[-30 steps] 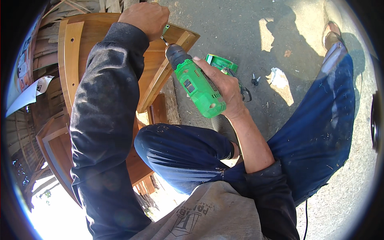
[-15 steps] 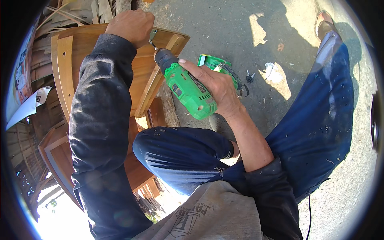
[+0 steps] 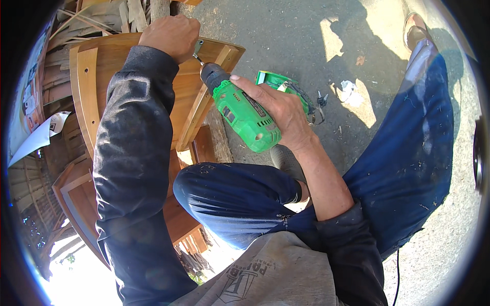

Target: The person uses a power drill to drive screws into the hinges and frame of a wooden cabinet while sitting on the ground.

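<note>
My right hand (image 3: pixel 288 115) is wrapped round a green power drill (image 3: pixel 247 120) with a dark chuck. From the chuck, the bit reaches a small metal bracket (image 3: pixel 198 47) at the upper edge of a brown wooden panel (image 3: pixel 153 97). Beside that bracket, my left hand (image 3: pixel 171 38) is closed over the panel's edge. Its fingertips are turned away from view, so what they grip is hidden.
A green open case (image 3: pixel 278 79) lies on the ground beyond the drill, with a dark cord or strap. Keys (image 3: pixel 321 98) and crumpled white paper (image 3: pixel 350 93) lie farther right. More wooden furniture (image 3: pixel 76 188) stands left, and scrap wood slats (image 3: pixel 130 15) are piled behind the panel.
The view has shifted slightly, so everything sits a little farther right. Both hands, the drill and the bracket keep nearly the same places relative to the panel.
</note>
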A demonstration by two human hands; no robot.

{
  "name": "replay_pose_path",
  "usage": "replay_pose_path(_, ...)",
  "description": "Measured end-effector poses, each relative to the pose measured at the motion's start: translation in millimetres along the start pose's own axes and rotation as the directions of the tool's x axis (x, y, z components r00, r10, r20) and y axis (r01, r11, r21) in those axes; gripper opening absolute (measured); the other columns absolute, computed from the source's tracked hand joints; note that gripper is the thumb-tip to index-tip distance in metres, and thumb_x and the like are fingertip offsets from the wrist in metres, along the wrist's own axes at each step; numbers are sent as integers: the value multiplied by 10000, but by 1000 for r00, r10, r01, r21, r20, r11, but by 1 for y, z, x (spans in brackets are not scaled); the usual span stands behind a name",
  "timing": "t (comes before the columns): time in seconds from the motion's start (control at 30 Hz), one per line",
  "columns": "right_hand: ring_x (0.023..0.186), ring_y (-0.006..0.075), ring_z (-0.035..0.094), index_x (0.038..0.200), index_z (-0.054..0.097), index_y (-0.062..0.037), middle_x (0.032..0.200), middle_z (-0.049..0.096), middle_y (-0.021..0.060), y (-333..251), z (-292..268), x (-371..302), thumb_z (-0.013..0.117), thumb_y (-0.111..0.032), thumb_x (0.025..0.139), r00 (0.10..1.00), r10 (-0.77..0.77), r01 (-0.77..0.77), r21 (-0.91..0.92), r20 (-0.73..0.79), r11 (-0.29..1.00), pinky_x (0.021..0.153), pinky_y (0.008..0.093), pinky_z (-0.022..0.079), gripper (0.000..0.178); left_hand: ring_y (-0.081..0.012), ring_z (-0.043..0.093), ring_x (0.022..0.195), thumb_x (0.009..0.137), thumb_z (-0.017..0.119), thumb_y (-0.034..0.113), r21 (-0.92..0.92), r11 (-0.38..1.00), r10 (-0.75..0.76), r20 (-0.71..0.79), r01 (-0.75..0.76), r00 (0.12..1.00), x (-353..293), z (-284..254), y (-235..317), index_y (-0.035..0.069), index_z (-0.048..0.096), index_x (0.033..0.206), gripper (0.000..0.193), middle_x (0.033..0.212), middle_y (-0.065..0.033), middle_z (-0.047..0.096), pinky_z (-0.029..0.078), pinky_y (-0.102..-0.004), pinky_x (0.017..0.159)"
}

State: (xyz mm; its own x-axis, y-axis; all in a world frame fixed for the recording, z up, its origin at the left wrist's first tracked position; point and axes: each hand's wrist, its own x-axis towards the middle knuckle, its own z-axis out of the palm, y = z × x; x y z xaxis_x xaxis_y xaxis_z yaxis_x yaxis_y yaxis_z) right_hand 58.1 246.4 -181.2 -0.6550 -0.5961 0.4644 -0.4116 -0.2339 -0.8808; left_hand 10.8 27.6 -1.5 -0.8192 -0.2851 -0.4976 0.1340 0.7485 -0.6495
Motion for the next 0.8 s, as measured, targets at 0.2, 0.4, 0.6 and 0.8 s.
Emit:
replay_pose_path(0.2, 710, 202, 703, 1519, 438, -292, 816, 649, 26, 0, -2, 1, 830, -326, 775, 1000, 13, -13, -5, 4, 1000, 603, 327, 603, 842, -392, 674, 975, 807, 655, 178, 1, 1000, -16, -18, 16, 1000, 1, -2, 3, 14, 655, 944, 213, 956, -212, 702, 533, -495, 877)
replay_pose_path(0.4, 705, 195, 700, 1515, 447, -285, 812, 645, 26, -2, -3, 2, 833, -313, 775, 1000, -20, 20, -18, 1, 1000, 594, 331, 598, 835, -396, 685, 950, 812, 663, 167, -19, 1000, -20, -82, 19, 996, -2, -4, 5, 10, 667, 928, 196, 939, -206, 709, 544, -491, 860)
replay_pose_path(0.6, 710, 193, 702, 1512, 455, -263, 815, 650, 40, -6, -3, 3, 819, -354, 787, 1000, -8, 9, -70, 18, 998, 588, 334, 587, 816, -389, 696, 935, 842, 615, 150, 7, 1000, 3, -79, -3, 997, -2, -7, 6, 5, 680, 889, 166, 933, -209, 717, 552, -489, 836)
replay_pose_path(0.8, 682, 196, 696, 1512, 458, -256, 784, 635, 42, -5, -4, 2, 806, -388, 804, 1000, -22, 22, -66, 9, 998, 575, 345, 579, 800, -340, 723, 968, 906, 575, 157, 50, 999, -20, 31, 19, 999, -2, -13, 12, 41, 714, 988, 198, 1006, -169, 743, 572, -465, 847)
